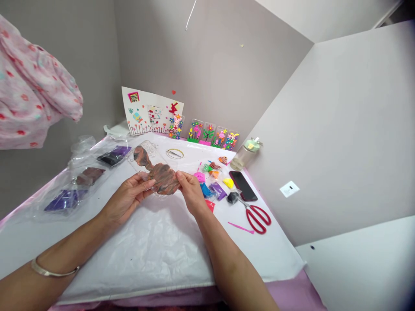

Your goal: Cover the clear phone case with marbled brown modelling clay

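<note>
Both hands hold a clear plastic case [146, 149], like a phone case, above the white-covered table. Brown-and-black marbled clay [164, 178] lies on it in a narrower upper lobe and a wide lower one. My left hand [129, 194] grips the lower left side, its thumb near the clay's edge. Fingers of my right hand [189, 188] pinch the right edge of the wide lobe. Beyond the case lies a gold-coloured bangle [179, 150] with a thin pointed tool across it. Colourful clay packets, such as a purple one [218, 190], sit right of my right hand.
Red-handled scissors [258, 218], a phone [243, 185] and a bottle [245, 154] are on the right. Plastic bags with dark clay [66, 200] lie left. Decorated cases [207, 134] and a drawing [139, 123] stand at the back. Pink patterned cloth [35, 90] hangs upper left.
</note>
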A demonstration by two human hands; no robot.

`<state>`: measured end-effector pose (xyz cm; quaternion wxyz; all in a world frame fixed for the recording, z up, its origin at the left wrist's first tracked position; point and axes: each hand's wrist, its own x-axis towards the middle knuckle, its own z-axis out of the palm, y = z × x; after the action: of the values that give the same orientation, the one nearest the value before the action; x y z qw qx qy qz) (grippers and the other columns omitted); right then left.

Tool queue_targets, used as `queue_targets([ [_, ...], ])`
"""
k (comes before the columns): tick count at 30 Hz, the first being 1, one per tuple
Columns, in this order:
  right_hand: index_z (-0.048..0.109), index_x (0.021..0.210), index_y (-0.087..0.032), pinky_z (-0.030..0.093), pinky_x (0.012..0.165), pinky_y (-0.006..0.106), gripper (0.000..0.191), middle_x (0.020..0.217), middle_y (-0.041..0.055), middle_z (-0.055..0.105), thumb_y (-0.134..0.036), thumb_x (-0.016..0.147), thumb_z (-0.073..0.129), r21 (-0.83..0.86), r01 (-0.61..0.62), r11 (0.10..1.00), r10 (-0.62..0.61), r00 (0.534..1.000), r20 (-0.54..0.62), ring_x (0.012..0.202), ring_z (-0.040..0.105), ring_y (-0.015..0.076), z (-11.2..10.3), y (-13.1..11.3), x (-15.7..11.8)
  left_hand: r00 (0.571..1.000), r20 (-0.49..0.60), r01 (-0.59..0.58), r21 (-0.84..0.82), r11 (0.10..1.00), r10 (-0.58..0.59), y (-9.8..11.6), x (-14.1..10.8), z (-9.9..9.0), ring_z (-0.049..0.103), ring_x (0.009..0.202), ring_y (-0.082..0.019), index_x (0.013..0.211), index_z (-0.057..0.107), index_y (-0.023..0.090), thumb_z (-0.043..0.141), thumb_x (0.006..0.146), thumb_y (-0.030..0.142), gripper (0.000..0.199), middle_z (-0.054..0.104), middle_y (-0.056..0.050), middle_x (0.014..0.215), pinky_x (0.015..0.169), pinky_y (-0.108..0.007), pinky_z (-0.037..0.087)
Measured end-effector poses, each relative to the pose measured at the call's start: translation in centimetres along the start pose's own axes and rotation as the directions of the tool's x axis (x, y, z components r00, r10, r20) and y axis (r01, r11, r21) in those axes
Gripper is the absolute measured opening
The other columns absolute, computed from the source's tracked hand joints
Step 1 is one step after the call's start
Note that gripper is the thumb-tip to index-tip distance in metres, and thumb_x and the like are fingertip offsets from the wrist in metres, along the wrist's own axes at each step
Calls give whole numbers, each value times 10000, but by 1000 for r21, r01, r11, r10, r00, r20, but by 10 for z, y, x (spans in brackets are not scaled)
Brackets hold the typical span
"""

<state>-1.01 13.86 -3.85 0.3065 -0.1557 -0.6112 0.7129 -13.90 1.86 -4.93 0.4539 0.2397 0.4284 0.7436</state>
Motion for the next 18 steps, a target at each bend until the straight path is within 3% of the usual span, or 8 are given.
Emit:
queue_targets([
  [4,662,725,-163,453,640,254,446,636,9,598,-554,880,514,50,-17,999,16,1000,18,604,531,128,1,-2,-1,1000,-21,-5,-24,1000,5,2,0,-1,641,821,-97,783,671,182,789,729,213,134,690,24,864,790,-173,536],
  [9,690,836,-179,474,679,270,331,721,18,641,-506,804,647,-73,7,997,-7,1000,2,657,557,145,1,-3,-1,999,-41,-2,-53,999,0,3,1,-2,641,799,-99,780,666,179,806,700,194,162,685,21,850,765,-176,535],
  [14,631,683,-181,482,669,270,424,642,12,594,-563,851,550,-62,0,998,-2,999,-39,622,535,139,0,2,-1,999,-39,10,-55,998,-12,2,1,0,660,825,-120,790,678,192,791,712,184,137,704,7,896,786,-193,540],
  [18,674,929,-197,501,721,288,404,733,19,623,-550,900,480,-45,15,999,-17,999,-40,691,577,148,1,-3,-3,998,-67,-11,-75,997,6,3,1,-1,649,811,-114,767,680,197,779,721,179,111,689,23,856,791,-194,542],
])
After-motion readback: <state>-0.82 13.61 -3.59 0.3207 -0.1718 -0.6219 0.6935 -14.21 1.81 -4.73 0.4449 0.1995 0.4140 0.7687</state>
